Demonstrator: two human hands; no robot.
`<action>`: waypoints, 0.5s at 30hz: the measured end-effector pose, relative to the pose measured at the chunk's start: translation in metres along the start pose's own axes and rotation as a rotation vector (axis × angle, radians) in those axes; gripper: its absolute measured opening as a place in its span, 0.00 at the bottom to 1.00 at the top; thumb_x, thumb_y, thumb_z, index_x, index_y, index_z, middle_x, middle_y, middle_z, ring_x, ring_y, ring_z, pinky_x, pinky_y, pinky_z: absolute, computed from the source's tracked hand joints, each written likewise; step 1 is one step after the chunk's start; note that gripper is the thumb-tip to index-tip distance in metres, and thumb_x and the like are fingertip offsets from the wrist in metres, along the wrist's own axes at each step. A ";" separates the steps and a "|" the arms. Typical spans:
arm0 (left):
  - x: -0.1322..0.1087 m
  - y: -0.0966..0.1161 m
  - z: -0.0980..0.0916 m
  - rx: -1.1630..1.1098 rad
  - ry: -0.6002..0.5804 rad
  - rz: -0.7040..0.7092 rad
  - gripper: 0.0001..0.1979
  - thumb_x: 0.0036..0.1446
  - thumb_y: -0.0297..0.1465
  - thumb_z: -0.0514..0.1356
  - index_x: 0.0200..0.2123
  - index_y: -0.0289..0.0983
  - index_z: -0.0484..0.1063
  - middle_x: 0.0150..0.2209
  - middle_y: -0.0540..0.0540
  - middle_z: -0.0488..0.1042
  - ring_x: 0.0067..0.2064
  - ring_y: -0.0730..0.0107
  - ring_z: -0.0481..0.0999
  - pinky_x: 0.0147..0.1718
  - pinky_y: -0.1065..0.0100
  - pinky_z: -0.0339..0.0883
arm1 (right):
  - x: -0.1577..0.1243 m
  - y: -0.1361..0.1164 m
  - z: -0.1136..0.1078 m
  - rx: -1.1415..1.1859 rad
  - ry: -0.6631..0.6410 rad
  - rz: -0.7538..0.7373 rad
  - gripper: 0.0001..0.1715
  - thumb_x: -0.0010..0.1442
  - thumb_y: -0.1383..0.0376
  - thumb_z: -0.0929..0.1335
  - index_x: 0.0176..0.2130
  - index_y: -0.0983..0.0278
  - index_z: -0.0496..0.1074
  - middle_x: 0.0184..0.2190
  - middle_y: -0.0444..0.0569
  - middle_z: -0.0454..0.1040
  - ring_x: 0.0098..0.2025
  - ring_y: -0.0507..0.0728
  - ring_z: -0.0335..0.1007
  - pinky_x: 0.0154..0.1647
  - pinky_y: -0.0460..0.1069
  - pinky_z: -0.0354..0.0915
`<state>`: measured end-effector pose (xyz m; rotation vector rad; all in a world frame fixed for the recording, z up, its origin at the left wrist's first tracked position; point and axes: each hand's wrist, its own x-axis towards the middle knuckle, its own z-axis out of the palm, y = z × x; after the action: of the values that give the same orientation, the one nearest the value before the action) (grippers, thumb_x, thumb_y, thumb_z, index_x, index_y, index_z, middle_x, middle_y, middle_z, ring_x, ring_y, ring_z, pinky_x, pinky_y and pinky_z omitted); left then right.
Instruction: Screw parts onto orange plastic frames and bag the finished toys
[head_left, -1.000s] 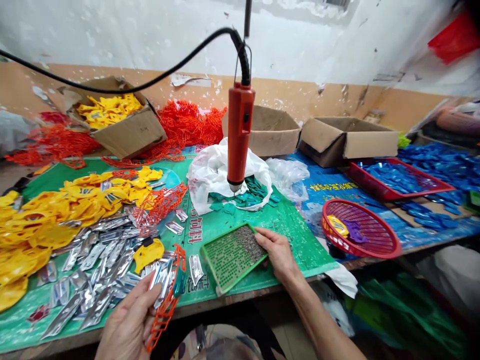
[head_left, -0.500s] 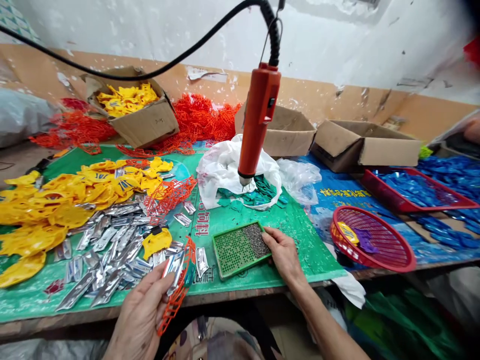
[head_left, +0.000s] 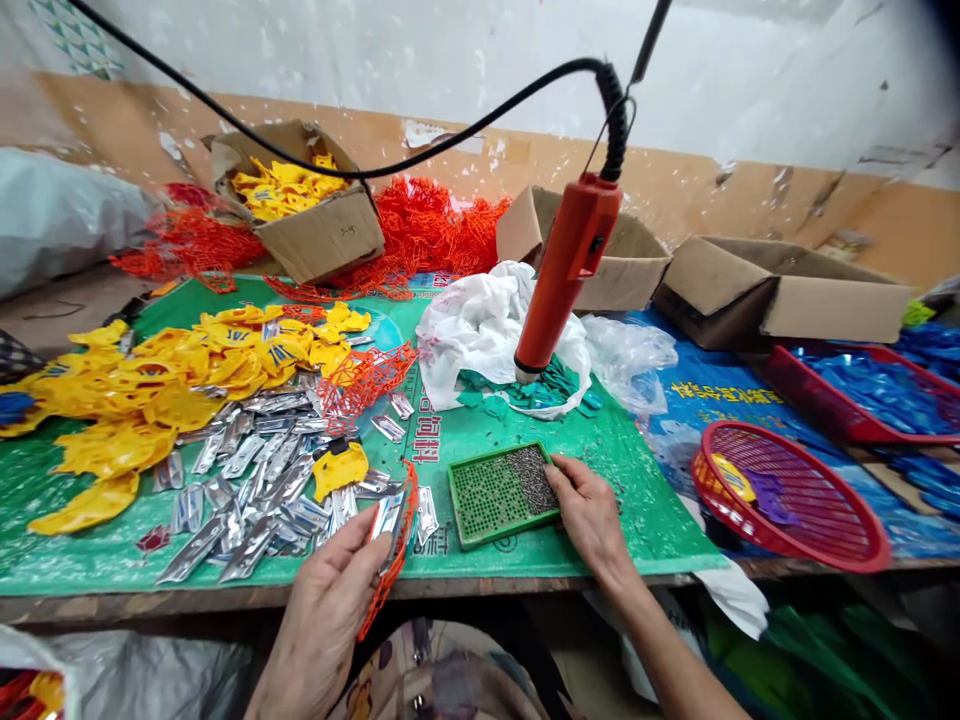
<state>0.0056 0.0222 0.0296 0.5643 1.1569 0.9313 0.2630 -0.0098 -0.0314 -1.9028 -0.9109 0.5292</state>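
My left hand [head_left: 330, 600] is closed on an orange plastic lattice frame [head_left: 390, 555] together with a silver metal blade, held at the table's near edge. My right hand [head_left: 589, 515] rests with curled fingers on the right edge of a small green tray [head_left: 487, 495] filled with tiny screws. An orange electric screwdriver [head_left: 566, 275] hangs tilted from a black cable above the tray. Silver blades [head_left: 255, 480] and yellow plastic parts [head_left: 172, 380] lie spread over the green mat to the left.
A cardboard box of yellow parts [head_left: 300, 215] and a heap of orange frames [head_left: 427, 235] sit at the back. A white plastic bag [head_left: 480, 325] holds green pieces. Right: a red basket [head_left: 795, 500], two cardboard boxes, a red tray of blue parts [head_left: 862, 395].
The view has swung left and down, so everything shifts right in the picture. The hanging screwdriver has tilted. My left hand raised the orange frame slightly; the right hand stays on the green tray.
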 end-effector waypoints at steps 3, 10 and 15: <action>0.001 -0.003 -0.002 0.021 -0.054 -0.006 0.15 0.40 0.32 0.74 0.35 0.40 0.81 0.31 0.55 0.83 0.35 0.73 0.79 0.34 0.80 0.71 | 0.001 0.002 0.001 -0.091 0.007 -0.064 0.23 0.57 0.54 0.64 0.42 0.65 0.79 0.42 0.56 0.80 0.45 0.65 0.73 0.49 0.58 0.65; 0.003 -0.005 -0.005 0.066 -0.121 -0.039 0.17 0.42 0.37 0.73 0.37 0.40 0.80 0.32 0.53 0.83 0.36 0.72 0.78 0.35 0.80 0.70 | -0.007 0.000 0.002 -0.311 0.010 -0.171 0.24 0.61 0.59 0.59 0.45 0.68 0.77 0.40 0.60 0.77 0.43 0.66 0.72 0.47 0.59 0.63; 0.000 -0.005 -0.005 0.068 -0.132 -0.046 0.16 0.46 0.38 0.72 0.39 0.43 0.79 0.35 0.56 0.82 0.39 0.75 0.77 0.39 0.82 0.68 | -0.022 0.002 0.002 -0.415 0.013 -0.210 0.20 0.62 0.62 0.59 0.41 0.66 0.76 0.35 0.57 0.75 0.38 0.64 0.71 0.40 0.56 0.62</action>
<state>0.0023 0.0192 0.0233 0.6420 1.0812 0.8063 0.2488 -0.0261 -0.0341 -2.1370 -1.2706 0.2100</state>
